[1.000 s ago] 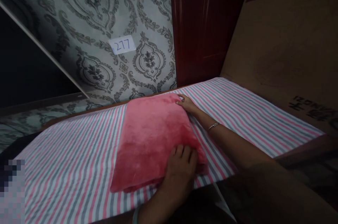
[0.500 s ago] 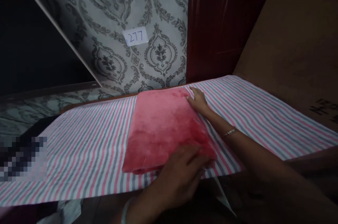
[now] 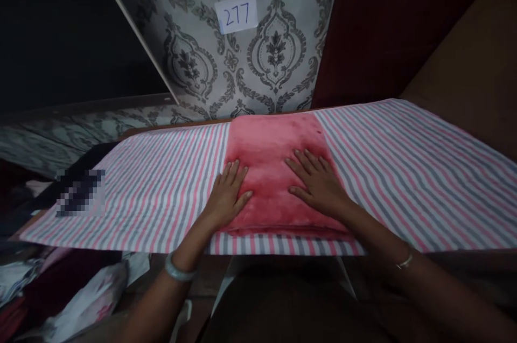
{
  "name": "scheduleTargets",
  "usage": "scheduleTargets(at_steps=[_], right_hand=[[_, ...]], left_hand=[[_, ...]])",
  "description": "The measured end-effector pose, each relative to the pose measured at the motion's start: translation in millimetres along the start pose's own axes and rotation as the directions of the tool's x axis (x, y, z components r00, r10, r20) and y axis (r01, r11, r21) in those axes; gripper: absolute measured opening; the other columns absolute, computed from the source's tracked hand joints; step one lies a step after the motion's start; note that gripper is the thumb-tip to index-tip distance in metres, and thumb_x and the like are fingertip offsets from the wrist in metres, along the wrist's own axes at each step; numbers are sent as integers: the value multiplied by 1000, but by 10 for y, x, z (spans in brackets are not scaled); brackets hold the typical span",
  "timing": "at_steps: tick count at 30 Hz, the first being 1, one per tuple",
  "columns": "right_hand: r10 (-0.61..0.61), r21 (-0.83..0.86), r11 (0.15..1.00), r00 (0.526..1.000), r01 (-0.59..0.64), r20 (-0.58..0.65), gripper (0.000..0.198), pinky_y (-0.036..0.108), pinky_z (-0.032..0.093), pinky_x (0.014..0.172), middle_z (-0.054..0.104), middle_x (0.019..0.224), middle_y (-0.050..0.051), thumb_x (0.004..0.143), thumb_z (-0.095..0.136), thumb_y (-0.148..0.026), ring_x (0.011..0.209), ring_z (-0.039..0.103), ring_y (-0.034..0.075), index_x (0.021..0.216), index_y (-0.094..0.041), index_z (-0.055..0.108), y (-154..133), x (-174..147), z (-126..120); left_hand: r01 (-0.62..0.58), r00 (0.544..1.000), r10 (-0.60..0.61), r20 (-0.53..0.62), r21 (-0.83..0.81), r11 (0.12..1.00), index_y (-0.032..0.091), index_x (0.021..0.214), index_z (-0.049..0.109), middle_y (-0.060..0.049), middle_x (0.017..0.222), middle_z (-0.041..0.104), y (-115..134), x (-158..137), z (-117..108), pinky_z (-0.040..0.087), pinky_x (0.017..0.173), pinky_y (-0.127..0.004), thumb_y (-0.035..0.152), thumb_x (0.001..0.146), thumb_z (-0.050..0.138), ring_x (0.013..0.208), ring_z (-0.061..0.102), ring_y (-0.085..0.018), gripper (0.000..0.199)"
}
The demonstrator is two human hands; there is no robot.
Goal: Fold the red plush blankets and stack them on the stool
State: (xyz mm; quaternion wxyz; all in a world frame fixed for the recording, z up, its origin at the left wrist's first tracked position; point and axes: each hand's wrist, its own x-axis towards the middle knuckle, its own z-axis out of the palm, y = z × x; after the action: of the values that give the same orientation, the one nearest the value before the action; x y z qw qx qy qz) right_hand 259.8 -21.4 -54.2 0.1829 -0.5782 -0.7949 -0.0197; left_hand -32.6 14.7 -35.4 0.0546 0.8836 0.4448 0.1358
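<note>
Where the view begins, nearest us, we count two forearms, each with one wrist band: a pale bangle on the left and a thin bracelet on the right. Beyond them we count two hands, both lying palm down with fingers spread. The left hand presses the left edge of one folded pink towel; the right hand lies flat on its right half. The towel rests mid-board, on one striped cover in pink, grey and white that spans the ironing surface. Compared with half a second ago, both hands have shifted from the towel's right corners to its top face, and the towel now sits square to us. Farther off, on the patterned wallpaper, we note one white label reading "277" in handwriting.
</note>
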Motion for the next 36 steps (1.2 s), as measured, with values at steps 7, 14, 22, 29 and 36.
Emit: scheduleTargets(at_steps=[7,14,22,29,36], right_hand=[[-6,-28,1000,1000,5,-28,71,58,13,118,18,165,4,97,37,-64,150,16,33,158,-33,18,3,-15,11],[-28,-35,999,999,26,-38,71,58,14,118,17,165,5,98,34,-65,149,17,34,159,-33,15,34,-29,37],[-28,-29,999,998,27,-53,72,57,15,119,16,165,2,98,35,-64,150,17,33,159,-35,10,33,-33,42],[-23,11,1000,999,23,-43,72,59,15,118,13,166,0,98,37,-63,149,16,34,159,-37,10,31,-37,25],[-21,3,1000,999,22,-45,71,59,15,118,17,165,3,98,39,-61,149,17,34,158,-34,16,22,-29,39]], left_hand=[[5,999,-9,-40,-114,993,23,145,45,-11,161,32,-3,-78,-187,27,117,-55,40,101,40,150,23,-29,48],[-197,937,105,-332,-258,946,19,121,61,-9,114,65,392,-530,-414,49,93,-40,33,93,61,110,58,-23,32],[-156,939,37,-342,-329,931,20,81,60,-2,75,60,555,-619,-344,45,70,-31,20,94,53,75,55,-17,15],[42,990,50,135,-603,797,21,75,60,-2,72,62,317,-1059,-948,48,59,-24,27,94,53,66,59,-14,21],[32,971,-140,-193,-475,880,19,87,66,-4,84,69,359,-917,-887,53,73,-27,29,95,53,80,66,-16,18]])
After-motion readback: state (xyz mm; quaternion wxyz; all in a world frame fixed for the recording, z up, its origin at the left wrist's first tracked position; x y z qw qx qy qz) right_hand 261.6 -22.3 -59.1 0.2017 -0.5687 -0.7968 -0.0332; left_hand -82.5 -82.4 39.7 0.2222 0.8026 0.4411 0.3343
